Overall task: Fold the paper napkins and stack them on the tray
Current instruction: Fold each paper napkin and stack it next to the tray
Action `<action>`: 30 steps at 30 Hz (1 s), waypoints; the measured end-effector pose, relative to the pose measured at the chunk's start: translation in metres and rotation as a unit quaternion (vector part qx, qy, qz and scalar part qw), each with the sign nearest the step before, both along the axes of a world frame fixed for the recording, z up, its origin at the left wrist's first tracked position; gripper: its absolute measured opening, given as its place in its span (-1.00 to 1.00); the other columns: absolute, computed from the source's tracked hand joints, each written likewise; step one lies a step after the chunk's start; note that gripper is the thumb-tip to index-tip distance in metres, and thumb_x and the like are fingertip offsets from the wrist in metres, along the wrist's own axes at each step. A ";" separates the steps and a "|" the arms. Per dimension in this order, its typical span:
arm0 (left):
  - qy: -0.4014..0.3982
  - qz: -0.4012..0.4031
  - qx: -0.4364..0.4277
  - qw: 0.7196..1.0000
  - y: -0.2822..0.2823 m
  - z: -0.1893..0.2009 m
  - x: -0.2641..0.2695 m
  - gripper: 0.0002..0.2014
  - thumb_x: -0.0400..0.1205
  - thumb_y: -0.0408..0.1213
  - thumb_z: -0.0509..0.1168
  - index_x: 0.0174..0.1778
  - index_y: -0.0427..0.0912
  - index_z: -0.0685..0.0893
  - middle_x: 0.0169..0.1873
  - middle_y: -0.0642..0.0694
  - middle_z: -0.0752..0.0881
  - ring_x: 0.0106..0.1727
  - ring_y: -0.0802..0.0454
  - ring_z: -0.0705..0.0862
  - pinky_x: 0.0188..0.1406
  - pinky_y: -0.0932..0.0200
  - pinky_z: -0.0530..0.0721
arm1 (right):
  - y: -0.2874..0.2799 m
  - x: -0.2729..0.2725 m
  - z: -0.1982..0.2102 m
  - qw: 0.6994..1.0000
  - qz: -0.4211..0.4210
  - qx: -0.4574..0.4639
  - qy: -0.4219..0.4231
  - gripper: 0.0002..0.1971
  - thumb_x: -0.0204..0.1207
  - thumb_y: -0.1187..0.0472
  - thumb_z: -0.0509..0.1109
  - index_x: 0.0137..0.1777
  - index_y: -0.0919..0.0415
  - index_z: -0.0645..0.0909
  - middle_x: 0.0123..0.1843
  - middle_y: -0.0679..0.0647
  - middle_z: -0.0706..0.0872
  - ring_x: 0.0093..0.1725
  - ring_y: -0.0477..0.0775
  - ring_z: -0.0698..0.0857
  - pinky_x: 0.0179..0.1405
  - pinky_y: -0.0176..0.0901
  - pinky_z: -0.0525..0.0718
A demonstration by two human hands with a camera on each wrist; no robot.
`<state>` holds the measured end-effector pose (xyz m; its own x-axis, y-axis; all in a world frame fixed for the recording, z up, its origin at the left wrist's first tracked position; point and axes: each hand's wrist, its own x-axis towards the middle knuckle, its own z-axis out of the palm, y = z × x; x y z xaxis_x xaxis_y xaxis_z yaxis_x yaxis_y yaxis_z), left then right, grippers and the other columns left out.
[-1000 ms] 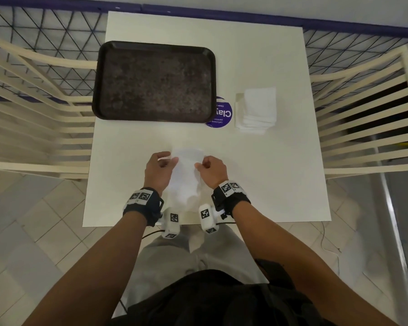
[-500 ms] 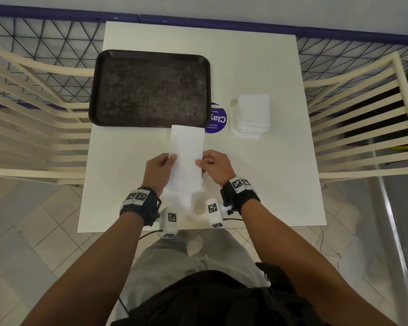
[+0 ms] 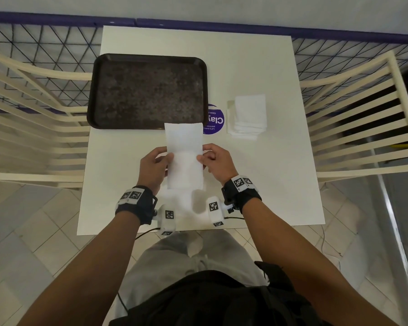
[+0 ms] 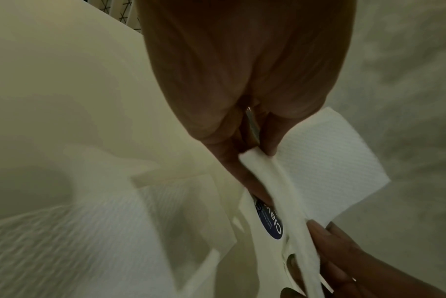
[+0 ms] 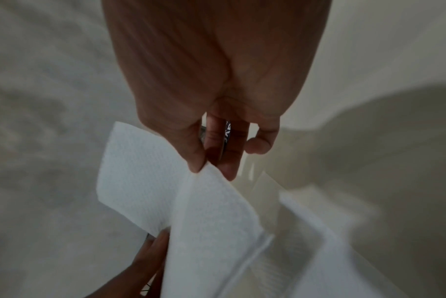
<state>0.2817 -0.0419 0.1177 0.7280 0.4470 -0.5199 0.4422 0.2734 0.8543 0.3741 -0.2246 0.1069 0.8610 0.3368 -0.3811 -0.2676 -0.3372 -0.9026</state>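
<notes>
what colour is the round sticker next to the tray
Purple with white lettering; the round sticker shows best in the head view.

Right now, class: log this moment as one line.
napkin: held above table | left hand: pinching | right hand: pinching | tray: empty

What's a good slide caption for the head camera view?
Both hands, left hand and right hand, pinch a napkin above the table.

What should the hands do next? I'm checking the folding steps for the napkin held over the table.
Probably bring the far end toward the near end: the napkin is a long strip, pinched mid-length at both edges by the left hand and right hand, and the tray holds none yet.
</notes>
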 end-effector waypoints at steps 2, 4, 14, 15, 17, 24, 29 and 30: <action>0.001 -0.001 0.002 1.000 0.001 0.000 0.000 -0.82 0.73 -0.35 0.37 0.23 -0.20 0.78 0.07 -0.19 0.87 0.12 -0.22 0.83 0.22 -0.28 0.80 | 0.000 -0.001 0.001 1.000 -0.003 0.001 0.002 -0.79 0.56 0.29 0.54 0.15 0.29 0.68 -0.39 -0.04 0.76 -0.41 -0.05 0.70 -0.38 -0.39 0.56; 0.002 -0.005 0.008 1.000 0.001 0.000 0.000 -0.81 0.73 -0.35 0.38 0.24 -0.21 0.78 0.08 -0.14 0.87 0.14 -0.20 0.83 0.24 -0.31 0.79 | 0.000 -0.001 0.002 1.000 -0.007 0.007 0.007 -0.84 0.57 0.29 0.53 0.08 0.31 0.70 -0.35 -0.02 0.79 -0.40 -0.06 0.70 -0.39 -0.33 0.58; -0.038 -0.004 0.074 0.997 0.005 0.002 -0.002 -0.62 0.69 -0.32 0.43 0.34 0.21 0.71 -0.11 -0.25 0.84 0.05 -0.23 0.81 0.07 -0.21 0.85 | 0.006 -0.003 0.005 0.999 -0.017 0.025 -0.021 -0.59 0.56 0.28 0.52 0.34 -0.09 0.61 -0.38 -0.03 0.67 -0.31 -0.09 0.65 -0.21 -0.20 0.64; -0.043 -0.014 0.083 0.996 0.006 0.003 -0.001 -0.66 0.69 -0.30 0.44 0.31 0.20 0.74 -0.12 -0.23 0.83 0.04 -0.24 0.80 0.09 -0.24 0.85 | 0.007 -0.002 0.005 0.999 -0.004 0.018 -0.032 -0.63 0.54 0.26 0.54 0.30 -0.09 0.67 -0.36 -0.04 0.65 -0.31 -0.08 0.64 -0.21 -0.18 0.63; -0.043 -0.032 0.102 0.993 0.006 0.003 0.000 -0.74 0.67 -0.28 0.48 0.25 0.09 0.82 -0.20 -0.12 0.77 -0.07 -0.11 0.75 0.12 -0.28 0.82 | 0.009 -0.001 0.004 0.999 0.011 -0.001 -0.046 -0.69 0.50 0.22 0.59 0.22 -0.06 0.77 -0.31 -0.06 0.62 -0.27 -0.03 0.61 -0.16 -0.08 0.65; -0.015 -0.070 0.194 0.978 0.011 0.001 0.000 -0.87 0.61 -0.16 0.54 0.06 0.03 0.89 -0.11 0.08 0.87 0.00 0.02 0.82 0.21 -0.10 0.80 | 0.009 0.000 0.007 0.994 0.023 -0.068 -0.082 -0.87 0.52 0.17 0.57 0.05 0.04 0.84 -0.23 -0.19 0.69 -0.21 -0.10 0.66 -0.03 -0.24 0.66; -0.028 -0.077 0.245 0.966 0.011 0.002 0.001 -0.94 0.62 -0.13 0.52 -0.03 0.03 0.86 -0.03 0.13 0.83 -0.02 0.11 0.78 0.09 0.00 0.81 | 0.012 -0.001 0.011 0.989 0.028 -0.091 -0.117 -0.91 0.52 0.14 0.56 0.00 0.00 0.81 -0.04 -0.02 0.71 -0.09 -0.08 0.67 -0.01 -0.34 0.61; -0.027 -0.080 0.259 0.962 0.012 0.002 0.001 -0.94 0.62 -0.14 0.52 -0.03 0.02 0.85 0.03 0.11 0.81 -0.02 0.14 0.76 0.08 0.08 0.79 | 0.012 -0.001 0.013 0.987 0.029 -0.095 -0.123 -0.91 0.53 0.16 0.55 0.00 0.01 0.81 -0.01 -0.01 0.70 -0.06 -0.09 0.66 -0.04 -0.44 0.56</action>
<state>0.2832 -0.0301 0.1195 0.8287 0.5157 -0.2174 0.3950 -0.2637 0.8800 0.3735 -0.2123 0.1195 0.9167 0.3308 -0.2242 -0.0236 -0.5153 -0.8567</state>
